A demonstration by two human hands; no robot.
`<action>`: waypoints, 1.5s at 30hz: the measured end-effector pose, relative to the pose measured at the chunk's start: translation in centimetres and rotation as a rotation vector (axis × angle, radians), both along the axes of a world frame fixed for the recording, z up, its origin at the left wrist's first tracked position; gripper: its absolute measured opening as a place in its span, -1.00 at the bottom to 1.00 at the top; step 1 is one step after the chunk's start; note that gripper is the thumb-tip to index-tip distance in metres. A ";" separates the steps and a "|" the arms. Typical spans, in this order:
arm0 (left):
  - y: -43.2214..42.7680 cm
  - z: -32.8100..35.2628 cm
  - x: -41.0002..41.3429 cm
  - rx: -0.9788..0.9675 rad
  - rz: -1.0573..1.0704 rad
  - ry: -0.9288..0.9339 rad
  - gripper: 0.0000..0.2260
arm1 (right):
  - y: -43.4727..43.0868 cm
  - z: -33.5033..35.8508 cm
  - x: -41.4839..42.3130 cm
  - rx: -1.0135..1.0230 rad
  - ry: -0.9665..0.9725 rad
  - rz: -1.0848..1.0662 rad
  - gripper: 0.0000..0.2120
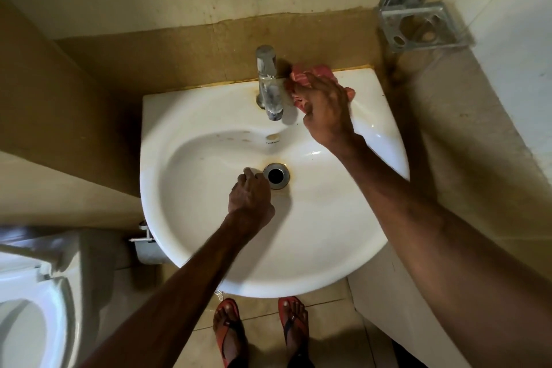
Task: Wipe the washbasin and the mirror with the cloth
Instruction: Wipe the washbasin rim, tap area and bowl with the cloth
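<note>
Red cloth (310, 81) is bunched under the right hand (324, 110), which grips it on the white washbasin (328, 233) ledge, just right of the tap (268, 84). Below the tap, the left hand (251, 197) rests loosely curled beside the drain (276, 175).

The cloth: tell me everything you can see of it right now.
The cloth is red or pink with a paler pattern, soft and crumpled into a wad. It lies on the back ledge of the white washbasin, just right of the chrome tap and close against the wall. The right hand presses down on it, covering its middle, so only its edges show. The left hand does not touch it.
</note>
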State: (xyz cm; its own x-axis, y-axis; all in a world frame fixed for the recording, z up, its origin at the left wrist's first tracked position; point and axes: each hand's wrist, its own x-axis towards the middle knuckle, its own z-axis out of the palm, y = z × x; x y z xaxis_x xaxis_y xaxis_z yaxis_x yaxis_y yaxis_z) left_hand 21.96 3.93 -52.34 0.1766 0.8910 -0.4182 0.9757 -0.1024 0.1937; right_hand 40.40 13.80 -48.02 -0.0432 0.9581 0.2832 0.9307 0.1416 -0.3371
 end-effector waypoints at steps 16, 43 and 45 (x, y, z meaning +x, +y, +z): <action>0.1 0.5 0.9 -0.027 -0.037 0.111 -0.50 | -3.8 3.0 4.6 -0.275 0.168 0.606 -0.50; 1.2 2.0 1.0 -0.038 -0.086 0.133 -0.71 | -2.1 2.9 8.8 0.103 0.317 0.068 -0.64; 1.3 2.1 0.8 -0.032 -0.105 0.148 -0.69 | -0.3 1.6 9.5 0.043 0.299 -0.063 -0.64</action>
